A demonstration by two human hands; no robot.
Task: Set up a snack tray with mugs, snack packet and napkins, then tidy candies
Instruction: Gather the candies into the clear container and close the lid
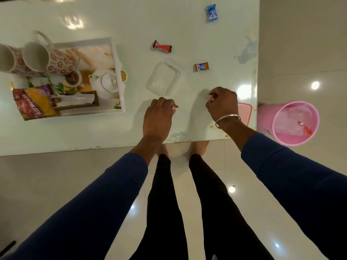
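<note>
Candies lie scattered near the bench's right edge around a clear container (163, 79); the left hand (158, 117) pinches a purple-wrapped candy (173, 107), the right hand (222, 105) pinches a red-wrapped candy (212, 97), both at the near edge.

Tray (120, 87): on the worktop (56, 132), at its left.
Mugs (37, 57): two, side by side in the tray's far left part.
Snack packet (35, 104): in the tray's near left corner.
Napkins (75, 99): in the tray, just right of the snack packet.
Tub (164, 78): on the worktop, right of the tray.
Candies (162, 46): three lie apart on the worktop, behind and right of the tub.
Lid (245, 112): near the worktop's right edge.
Bin (293, 124): on the floor, right of the worktop.
</note>
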